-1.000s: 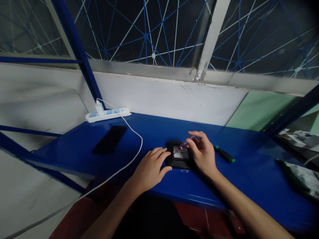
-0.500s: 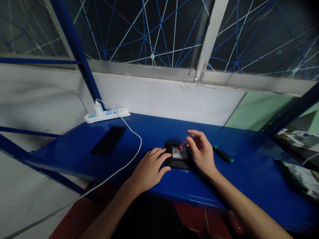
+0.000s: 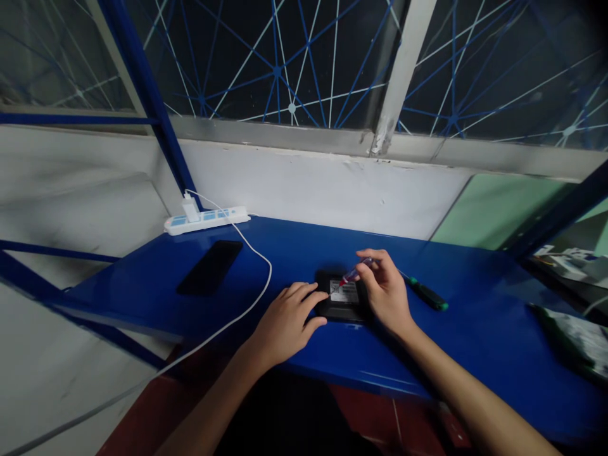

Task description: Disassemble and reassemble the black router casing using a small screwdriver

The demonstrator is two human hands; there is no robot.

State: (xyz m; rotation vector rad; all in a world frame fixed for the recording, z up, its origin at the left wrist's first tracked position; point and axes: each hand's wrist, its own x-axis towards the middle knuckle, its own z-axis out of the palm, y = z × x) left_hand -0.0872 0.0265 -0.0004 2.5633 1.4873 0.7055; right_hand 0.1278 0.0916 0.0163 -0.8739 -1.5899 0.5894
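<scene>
Right, head view — black device (image 3: 338, 311) lies on blue tabletop (image 3: 294, 250). I see right hand (image 3: 387, 291) pinching small screwdriver (image 3: 350, 275), left hand (image 3: 289, 322) loosely spread against device's edge — skewed pressure could slip shaft (image 3: 334, 291) into nearby left index finger (image 3: 320, 296).

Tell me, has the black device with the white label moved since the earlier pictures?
No, the black device shows no clear shift against the white power strip.
</scene>
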